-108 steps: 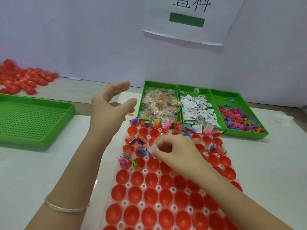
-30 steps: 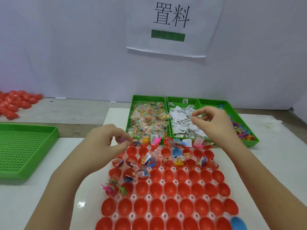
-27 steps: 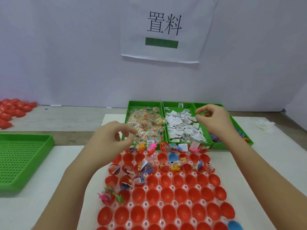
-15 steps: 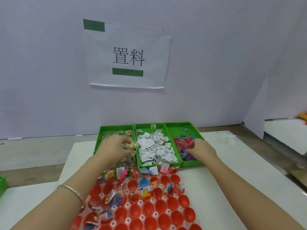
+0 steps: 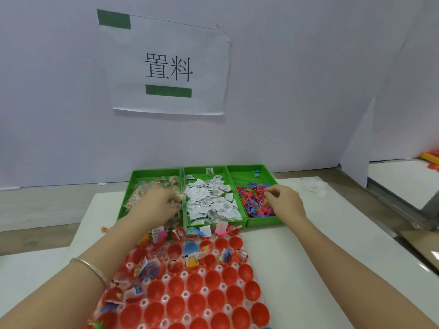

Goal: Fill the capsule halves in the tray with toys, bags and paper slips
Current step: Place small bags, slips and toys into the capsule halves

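Mostly red capsule halves (image 5: pixel 175 305); blue one (image 5: pixel 190 247)

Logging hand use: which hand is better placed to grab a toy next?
Right. The right hand is at the toys in the right bin; the left hand is in the bags, beyond the slips.

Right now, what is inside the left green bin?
Small clear bags of colourful pieces fill the left green bin. The left hand lies on them and hides whether it grips one.
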